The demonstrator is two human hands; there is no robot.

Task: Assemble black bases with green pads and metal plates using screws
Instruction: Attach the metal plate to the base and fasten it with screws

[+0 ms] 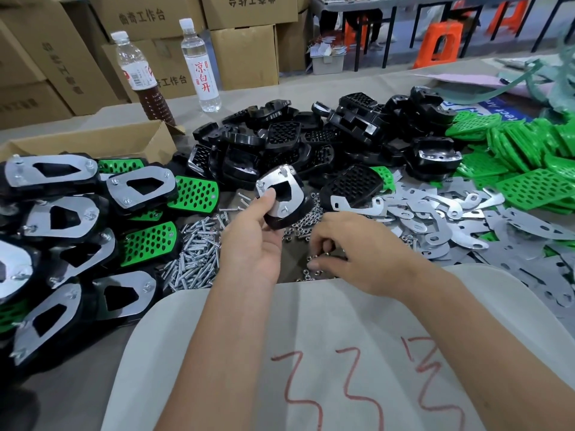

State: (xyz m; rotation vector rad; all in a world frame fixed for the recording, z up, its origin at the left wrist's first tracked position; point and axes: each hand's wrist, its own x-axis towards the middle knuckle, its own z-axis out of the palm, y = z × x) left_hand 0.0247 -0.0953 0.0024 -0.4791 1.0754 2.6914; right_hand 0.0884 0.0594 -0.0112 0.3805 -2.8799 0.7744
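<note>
Grey table (93,362) under screws (193,259), plates (466,219)

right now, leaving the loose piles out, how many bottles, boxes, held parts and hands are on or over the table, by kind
clear plastic bottle of water: 1
plastic bottle of brown liquid: 1
open brown cardboard box: 1
black base with a metal plate, held in the left hand: 1
hands, left and right hand: 2
total: 6
</note>
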